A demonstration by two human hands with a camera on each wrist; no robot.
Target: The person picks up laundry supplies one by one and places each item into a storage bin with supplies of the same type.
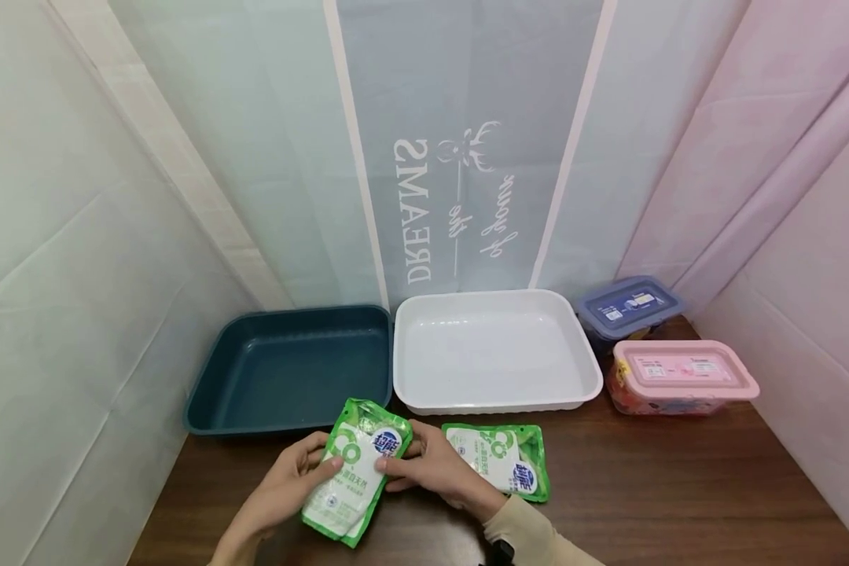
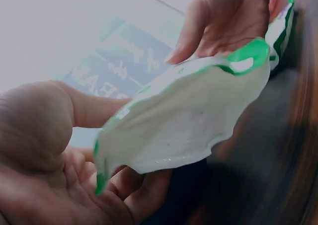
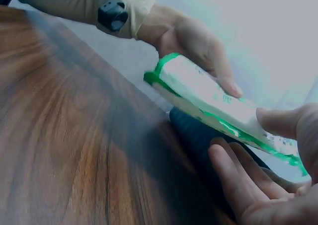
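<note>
A green-and-white plastic packet [image 1: 347, 483] with blue lettering is held tilted above the table in both hands. My left hand [image 1: 283, 487] pinches its left side, the thumb lying on the printed face. On the opposite side, my right hand [image 1: 439, 472] grips it near the blue logo, thumb on top and fingers behind. The packet's plain pale back [image 2: 174, 120] shows in the left wrist view. A second, similar packet [image 1: 495, 456] lies flat on the table, partly behind my right hand and wrist.
Behind the hands, a dark teal tray [image 1: 255, 429] stands left of a white tray [image 1: 498, 408], side by side. To the right are a pink-lidded box [image 1: 686, 369] and a blue-lidded box [image 1: 630, 306]. Fabric curtains [image 1: 467, 94] enclose the brown wooden table [image 1: 644, 487].
</note>
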